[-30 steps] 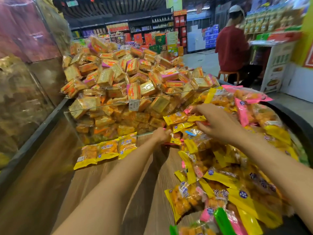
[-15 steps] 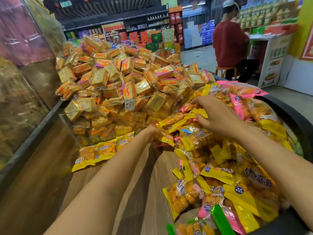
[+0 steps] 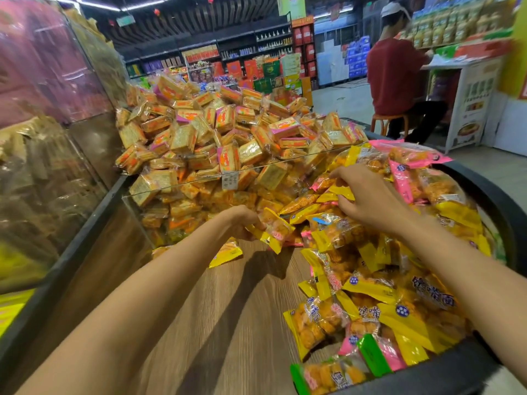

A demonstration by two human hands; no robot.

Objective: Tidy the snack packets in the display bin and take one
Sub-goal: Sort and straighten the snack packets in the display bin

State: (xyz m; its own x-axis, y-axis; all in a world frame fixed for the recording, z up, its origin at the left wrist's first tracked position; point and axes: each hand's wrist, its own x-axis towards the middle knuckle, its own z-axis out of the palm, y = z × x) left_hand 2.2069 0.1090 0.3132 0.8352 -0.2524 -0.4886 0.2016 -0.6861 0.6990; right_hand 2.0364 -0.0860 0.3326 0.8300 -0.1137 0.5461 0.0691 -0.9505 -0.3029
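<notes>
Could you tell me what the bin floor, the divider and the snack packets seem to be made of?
Bin floor: wood or wood-look laminate, matte, with visible grain lines.
Divider: clear acrylic or glass, since packets show through it and its edge glints.
Snack packets: thin glossy plastic film, crinkled, partly transparent over the orange contents.

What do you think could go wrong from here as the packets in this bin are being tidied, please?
1. The left hand grips a yellow packet at the edge of the packet pile; pulling it out may drag neighbouring packets onto the bare wood floor of the bin.
2. The right hand presses on the pile's top beside the clear divider; a hard push could crush snacks or tip packets over it.
</notes>
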